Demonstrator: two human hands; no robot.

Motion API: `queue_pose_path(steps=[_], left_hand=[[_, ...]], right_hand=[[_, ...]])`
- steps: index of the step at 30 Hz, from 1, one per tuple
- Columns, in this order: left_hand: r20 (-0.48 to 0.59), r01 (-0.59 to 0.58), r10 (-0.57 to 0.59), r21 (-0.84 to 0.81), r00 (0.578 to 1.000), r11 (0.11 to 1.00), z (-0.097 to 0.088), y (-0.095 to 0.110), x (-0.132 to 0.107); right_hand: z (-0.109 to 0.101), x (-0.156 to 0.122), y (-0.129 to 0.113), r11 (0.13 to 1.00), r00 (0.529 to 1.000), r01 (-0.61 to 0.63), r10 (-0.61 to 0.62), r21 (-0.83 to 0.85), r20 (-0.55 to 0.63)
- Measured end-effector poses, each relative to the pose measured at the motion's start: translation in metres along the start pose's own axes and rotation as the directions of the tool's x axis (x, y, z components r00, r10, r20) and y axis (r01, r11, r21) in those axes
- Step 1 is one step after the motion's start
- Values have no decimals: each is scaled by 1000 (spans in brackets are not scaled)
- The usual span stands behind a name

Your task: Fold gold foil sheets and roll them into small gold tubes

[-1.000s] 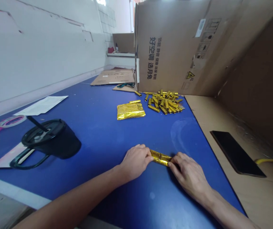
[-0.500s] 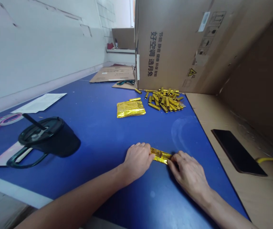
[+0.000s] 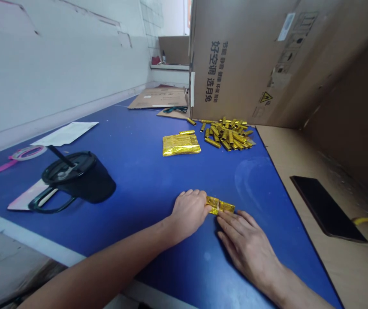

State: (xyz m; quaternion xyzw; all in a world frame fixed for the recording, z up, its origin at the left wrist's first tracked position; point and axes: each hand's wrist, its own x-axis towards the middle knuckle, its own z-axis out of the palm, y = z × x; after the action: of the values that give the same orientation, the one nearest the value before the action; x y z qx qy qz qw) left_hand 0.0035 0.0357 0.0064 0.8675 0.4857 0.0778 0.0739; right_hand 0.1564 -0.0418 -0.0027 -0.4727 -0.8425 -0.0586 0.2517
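A short folded piece of gold foil (image 3: 220, 205) lies on the blue mat in front of me. My left hand (image 3: 188, 211) grips its left end between the fingers and thumb. My right hand (image 3: 243, 245) rests flat on the mat with its fingers spread, and its fingertips are just below the foil's lower edge. Farther away lies a heap of small gold foil tubes (image 3: 227, 136). To its left is a flat stack of gold foil (image 3: 181, 145), with a single strip (image 3: 187, 132) at its far edge.
A black tumbler with straw and handle (image 3: 81, 178) stands left of my hands, near a white paper (image 3: 64, 133) and a pink tape roll (image 3: 29, 152). A large cardboard box (image 3: 235, 60) stands beyond the mat. A black phone (image 3: 328, 206) lies on cardboard to the right.
My right hand has released the foil and moved down onto the mat with its fingers spread. The foil piece looks shorter and wider than before.
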Motion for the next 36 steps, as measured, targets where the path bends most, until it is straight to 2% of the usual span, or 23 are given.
queue_pose_path(steps=[6, 10, 12, 14, 15, 16, 22, 30, 36], left_hand=[[28, 22, -23, 3, 999, 1000, -1, -2, 4], [21, 32, -33, 34, 999, 999, -8, 0, -4], [-41, -82, 84, 58, 996, 995, -8, 3, -14], [-43, -289, 291, 47, 956, 956, -4, 7, -25], [-43, -356, 358, 43, 933, 933, 0, 8, -30], [-54, -368, 370, 48, 927, 929, 4, 10, -35], [-29, -314, 319, 102, 947, 944, 19, 10, -46], [8, -315, 316, 110, 949, 943, 17, 10, -48], [33, -364, 363, 99, 931, 926, 9, -1, -39]], right_hand=[[2, -2, -2, 999, 997, -17, 20, -36, 74], [0, -2, -3, 997, 994, -6, 14, -71, 109], [0, -2, -4, 997, 991, -2, 12, -81, 130], [0, -2, -5, 997, 989, -4, 15, -78, 146], [0, -3, -5, 997, 988, -5, 16, -73, 151], [0, -3, -4, 998, 988, -6, 17, -66, 156], [-4, -7, 0, 1000, 983, -1, 6, -30, 182], [-8, -11, 4, 998, 992, 13, -5, -63, 125], [-11, -11, -15, 988, 981, 79, -54, -132, 185]])
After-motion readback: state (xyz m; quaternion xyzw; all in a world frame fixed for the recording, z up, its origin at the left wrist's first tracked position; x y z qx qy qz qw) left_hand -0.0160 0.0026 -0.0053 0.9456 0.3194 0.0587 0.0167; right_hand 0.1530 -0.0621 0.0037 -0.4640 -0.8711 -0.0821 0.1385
